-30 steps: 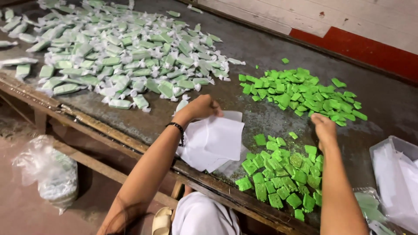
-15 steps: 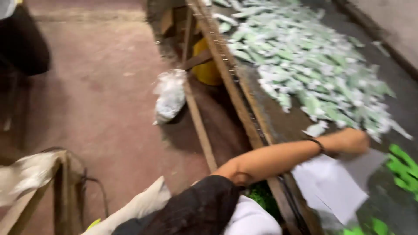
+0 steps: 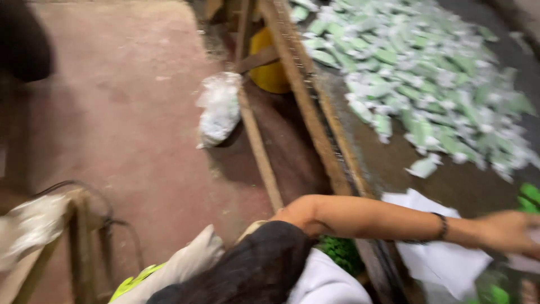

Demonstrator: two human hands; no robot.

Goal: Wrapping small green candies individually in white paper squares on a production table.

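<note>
My left arm, with a dark band at the wrist, stretches right across the wooden table edge (image 3: 306, 101). My left hand (image 3: 509, 232) is at the frame's right border, over a stack of white paper sheets (image 3: 444, 262); blur hides its fingers. A broad heap of wrapped pale green pieces (image 3: 427, 79) covers the dark tabletop beyond. A few bright green bars (image 3: 530, 196) show at the right edge. My right hand is out of view.
A filled clear plastic bag (image 3: 219, 110) lies on the reddish floor beside a slanted wooden rail (image 3: 260, 152). A yellow container (image 3: 273, 76) sits under the table. A wooden frame with cloth (image 3: 67, 231) stands at lower left. A dark shape (image 3: 22, 39) fills the top left corner.
The view has swung left, from the tabletop to the floor and table edge. The right hand and most green bars have left the view. My left arm still reaches to the paper.
</note>
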